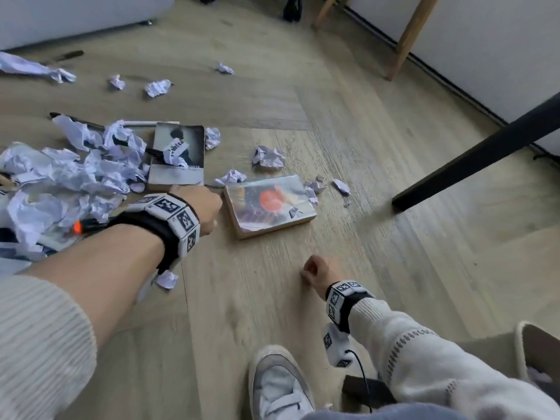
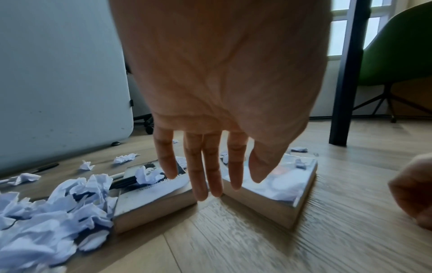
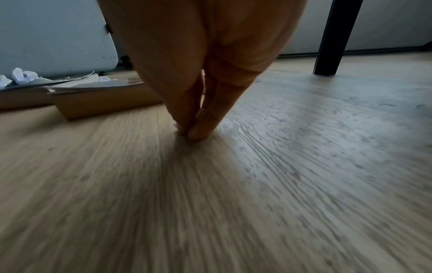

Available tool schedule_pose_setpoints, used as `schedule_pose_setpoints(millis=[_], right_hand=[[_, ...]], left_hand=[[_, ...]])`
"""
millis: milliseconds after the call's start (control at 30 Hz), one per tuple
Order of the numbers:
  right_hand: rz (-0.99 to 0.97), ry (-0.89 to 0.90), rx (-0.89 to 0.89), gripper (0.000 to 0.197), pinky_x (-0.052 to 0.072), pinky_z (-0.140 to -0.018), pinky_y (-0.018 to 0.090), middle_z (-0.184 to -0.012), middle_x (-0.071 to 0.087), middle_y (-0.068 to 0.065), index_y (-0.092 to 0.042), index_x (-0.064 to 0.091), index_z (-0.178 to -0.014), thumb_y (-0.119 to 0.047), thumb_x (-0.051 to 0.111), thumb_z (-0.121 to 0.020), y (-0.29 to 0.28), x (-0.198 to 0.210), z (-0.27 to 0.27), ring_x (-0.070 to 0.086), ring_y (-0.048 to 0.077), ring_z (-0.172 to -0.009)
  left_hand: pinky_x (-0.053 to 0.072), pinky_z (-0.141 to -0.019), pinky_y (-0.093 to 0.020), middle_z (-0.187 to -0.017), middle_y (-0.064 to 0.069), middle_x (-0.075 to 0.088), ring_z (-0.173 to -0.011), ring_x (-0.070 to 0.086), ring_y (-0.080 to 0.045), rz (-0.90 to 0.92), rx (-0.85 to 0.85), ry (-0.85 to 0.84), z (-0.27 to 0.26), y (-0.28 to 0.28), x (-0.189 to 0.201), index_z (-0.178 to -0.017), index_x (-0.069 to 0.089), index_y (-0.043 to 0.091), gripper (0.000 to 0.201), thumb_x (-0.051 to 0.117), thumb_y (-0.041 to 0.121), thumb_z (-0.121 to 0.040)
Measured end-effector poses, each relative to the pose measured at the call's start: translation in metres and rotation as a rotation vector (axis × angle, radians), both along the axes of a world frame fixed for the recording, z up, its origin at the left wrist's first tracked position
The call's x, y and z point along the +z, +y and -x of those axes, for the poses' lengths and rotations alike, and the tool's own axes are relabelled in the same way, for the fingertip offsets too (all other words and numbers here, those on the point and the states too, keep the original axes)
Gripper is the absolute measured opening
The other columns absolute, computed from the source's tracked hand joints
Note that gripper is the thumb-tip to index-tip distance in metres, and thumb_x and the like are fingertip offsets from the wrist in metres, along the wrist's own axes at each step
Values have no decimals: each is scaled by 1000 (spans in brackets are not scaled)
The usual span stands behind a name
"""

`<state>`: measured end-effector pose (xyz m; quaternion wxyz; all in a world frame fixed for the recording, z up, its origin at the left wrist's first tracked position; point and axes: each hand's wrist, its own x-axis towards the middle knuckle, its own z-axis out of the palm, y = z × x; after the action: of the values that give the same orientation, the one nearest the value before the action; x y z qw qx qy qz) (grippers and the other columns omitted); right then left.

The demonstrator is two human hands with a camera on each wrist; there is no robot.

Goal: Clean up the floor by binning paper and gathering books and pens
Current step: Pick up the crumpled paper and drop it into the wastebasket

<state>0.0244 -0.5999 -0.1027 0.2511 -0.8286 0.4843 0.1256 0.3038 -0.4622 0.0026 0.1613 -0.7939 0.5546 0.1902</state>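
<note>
Two books lie side by side on the wood floor: a black-and-white one (image 1: pixel 177 156) (image 2: pixel 151 195) and a glossy one with a red disc (image 1: pixel 269 204) (image 2: pixel 275 186). My left hand (image 1: pixel 209 207) (image 2: pixel 210 184) hangs open just above the gap between them, fingers straight and holding nothing. A heap of crumpled paper (image 1: pixel 66 177) (image 2: pixel 46 212) lies left of the books, with a black pen (image 1: pixel 91 125) and an orange-tipped pen (image 1: pixel 88 227) in it. My right hand (image 1: pixel 313 271) (image 3: pixel 189 133) is down at the bare floor, fingertips pinched on a tiny white paper scrap (image 3: pixel 175 126).
Loose paper balls (image 1: pixel 268 157) (image 1: pixel 157 87) dot the floor beyond the books. A black table leg (image 1: pixel 472 156) stands at the right, wooden legs (image 1: pixel 406 37) by the wall. A pale-rimmed bin (image 1: pixel 536 350) sits at the lower right, beside my shoe (image 1: pixel 278 383).
</note>
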Motion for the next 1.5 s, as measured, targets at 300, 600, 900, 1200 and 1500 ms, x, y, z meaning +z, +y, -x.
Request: schedule_pose_setpoints(millis=[300, 600, 900, 1200, 1500], right_hand=[[137, -376, -28, 13, 43, -56, 29, -71, 61, 7, -10, 56, -95, -5, 55, -83, -64, 34, -65, 56, 26, -64], [254, -209, 206, 23, 39, -76, 26, -109, 55, 4, -12, 64, -106, -27, 58, -89, -81, 20, -115, 56, 23, -96], [336, -595, 319, 12, 47, -60, 28, -85, 56, 6, -7, 67, -83, -11, 56, -85, -85, -11, -86, 55, 21, -72], [334, -627, 89, 5, 51, -65, 32, -85, 59, 3, -5, 67, -78, -1, 68, -81, -133, -5, -91, 56, 17, -70], [499, -208, 223, 53, 43, -97, 42, -145, 34, 13, -33, 32, -145, -50, 37, -94, -167, -29, -78, 40, 31, -126]], left_hand=[[50, -83, -37, -110, -11, 63, -103, 61, -31, -6, 137, 71, -15, -51, 11, -102, 61, 15, 20, 51, 24, -87], [47, -82, -42, -116, -12, 52, -105, 58, -33, 79, 198, 75, -29, -95, -6, -117, 51, 11, 25, 49, 11, -92], [43, -73, -37, -104, -7, 36, -93, 48, -30, 53, 128, 128, -49, -126, -68, -129, 48, 29, 46, 45, 3, -91], [45, -76, -34, -98, -13, 50, -92, 56, -29, 274, 225, 75, -59, -142, -77, -101, 58, 5, 19, 46, -3, -89], [44, -79, -35, -118, -14, 40, -99, 51, -30, 441, 505, 242, -28, -214, -66, -118, 48, 5, 34, 57, 15, -86]])
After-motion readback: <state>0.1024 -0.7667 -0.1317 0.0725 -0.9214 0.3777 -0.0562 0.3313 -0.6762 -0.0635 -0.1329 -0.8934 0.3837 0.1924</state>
